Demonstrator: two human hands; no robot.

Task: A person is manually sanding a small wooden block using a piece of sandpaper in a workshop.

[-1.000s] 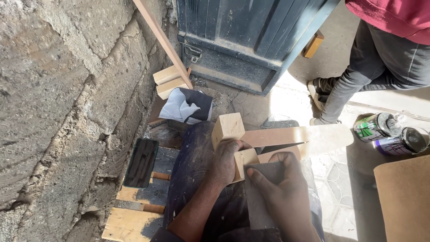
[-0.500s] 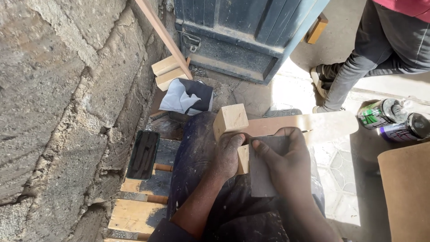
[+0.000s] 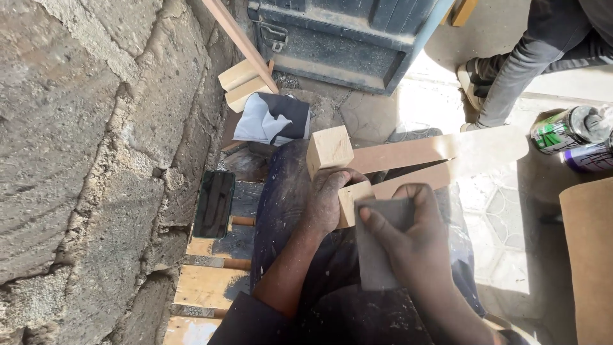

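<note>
A pale wooden piece (image 3: 408,163) made of square blocks joined by flat strips rests across my lap. My left hand (image 3: 329,201) grips it at the near block, just below the far block (image 3: 329,149). My right hand (image 3: 415,239) holds a grey sheet of sandpaper (image 3: 377,249) pressed against the near block's side. The strips run off to the right into sunlight.
A rough stone wall (image 3: 83,147) fills the left. A black phone (image 3: 214,203) lies on a slatted wooden bench (image 3: 211,284). Wood offcuts (image 3: 241,83) and folded paper (image 3: 271,119) lie ahead by a dark metal door (image 3: 345,38). Two spray cans (image 3: 575,137), a brown board (image 3: 590,255) and another person's leg (image 3: 511,70) are right.
My right hand with the sandpaper has slid along the near block, toward my left hand. The view has tipped slightly downward. The other person's leg has shifted a little.
</note>
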